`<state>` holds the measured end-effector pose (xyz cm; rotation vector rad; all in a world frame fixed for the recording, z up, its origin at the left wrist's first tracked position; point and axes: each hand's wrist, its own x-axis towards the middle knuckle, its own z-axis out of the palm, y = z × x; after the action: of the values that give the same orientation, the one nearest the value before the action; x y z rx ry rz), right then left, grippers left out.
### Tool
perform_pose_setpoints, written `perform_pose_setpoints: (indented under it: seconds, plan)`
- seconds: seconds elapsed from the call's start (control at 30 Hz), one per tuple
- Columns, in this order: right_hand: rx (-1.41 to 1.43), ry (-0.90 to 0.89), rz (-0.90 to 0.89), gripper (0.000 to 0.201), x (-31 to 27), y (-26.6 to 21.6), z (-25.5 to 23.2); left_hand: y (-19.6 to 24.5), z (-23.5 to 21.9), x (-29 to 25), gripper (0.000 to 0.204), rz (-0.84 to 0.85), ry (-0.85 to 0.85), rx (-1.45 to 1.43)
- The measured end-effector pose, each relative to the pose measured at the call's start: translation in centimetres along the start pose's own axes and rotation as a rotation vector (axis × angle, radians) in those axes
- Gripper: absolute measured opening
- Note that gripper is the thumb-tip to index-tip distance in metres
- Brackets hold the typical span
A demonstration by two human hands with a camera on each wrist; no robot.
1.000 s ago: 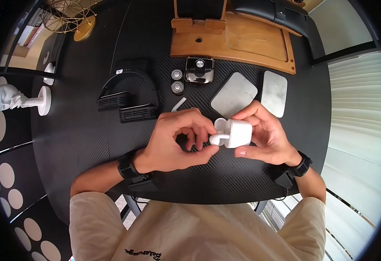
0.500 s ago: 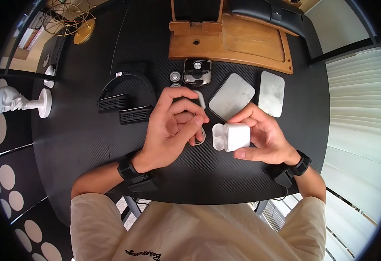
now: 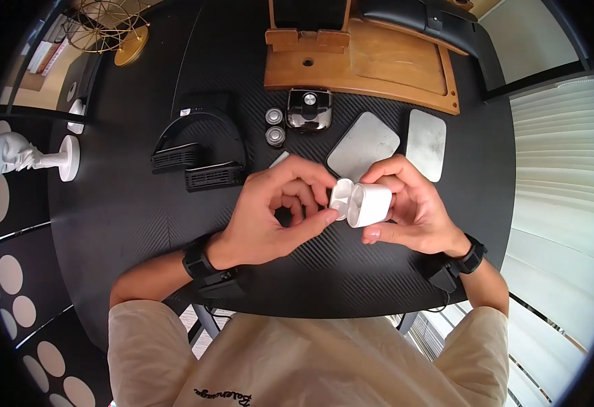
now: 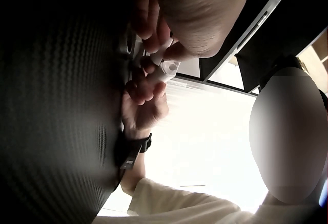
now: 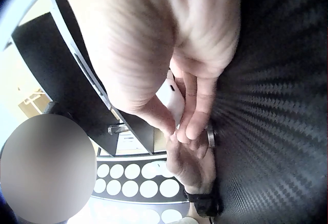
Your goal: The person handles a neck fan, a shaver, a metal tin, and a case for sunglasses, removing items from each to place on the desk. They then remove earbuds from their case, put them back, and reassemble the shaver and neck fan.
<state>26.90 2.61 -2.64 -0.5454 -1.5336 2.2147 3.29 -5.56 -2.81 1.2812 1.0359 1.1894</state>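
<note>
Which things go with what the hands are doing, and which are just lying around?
For the job: white case, left hand, right hand, maybe the white stick.
Lying about: silvery slabs, shiny dark device, black curved gadget, wooden stand, golden ornament.

Wooden board [image 3: 399,64], white sculpture [image 3: 15,154], blinds [image 3: 560,197]

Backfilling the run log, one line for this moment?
left hand: pinches lid | right hand: holds case | case: open, above table
</note>
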Motion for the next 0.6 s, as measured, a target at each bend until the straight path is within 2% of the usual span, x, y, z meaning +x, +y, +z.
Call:
perform_pose_setpoints:
  seconds: [0.13,0.2,0.27,0.3,0.33,0.4,0.43,0.6]
  plan:
    - [-0.013,0.003,-0.001,0.057,0.0,-0.1,0.0,-0.2,0.0,-0.1,0.032,0.003,0.014,-0.012]
    - [-0.004,0.005,0.007,0.056,-0.1,-0.3,0.1,-0.1,-0.1,-0.1,0.029,-0.048,0.02,-0.025]
    - [-0.191,-0.025,0.022,0.054,-0.1,-0.5,0.3,0.2,-0.1,0.0,0.025,-0.037,0.033,-0.04]
    - [-0.35,0.017,-0.079,0.052,-0.1,0.0,0.4,0.3,-0.2,0.0,0.021,-0.03,0.051,-0.055]
    - [-0.35,0.016,-0.081,0.052,-0.3,-0.3,0.4,0.3,-0.3,0.1,0.021,-0.029,0.051,-0.053]
    - [-0.732,-0.035,-0.08,0.052,-0.6,-1.3,0.2,0.1,-0.5,0.0,0.015,-0.009,0.085,-0.082]
    - [-0.753,0.012,-0.138,0.05,-0.6,-1.1,0.4,0.1,-0.6,-0.1,0.015,-0.013,0.09,-0.085]
    - [-0.846,0.05,-0.185,0.049,-0.3,-1.2,-0.2,0.4,-0.6,-0.1,0.01,-0.057,0.077,-0.112]
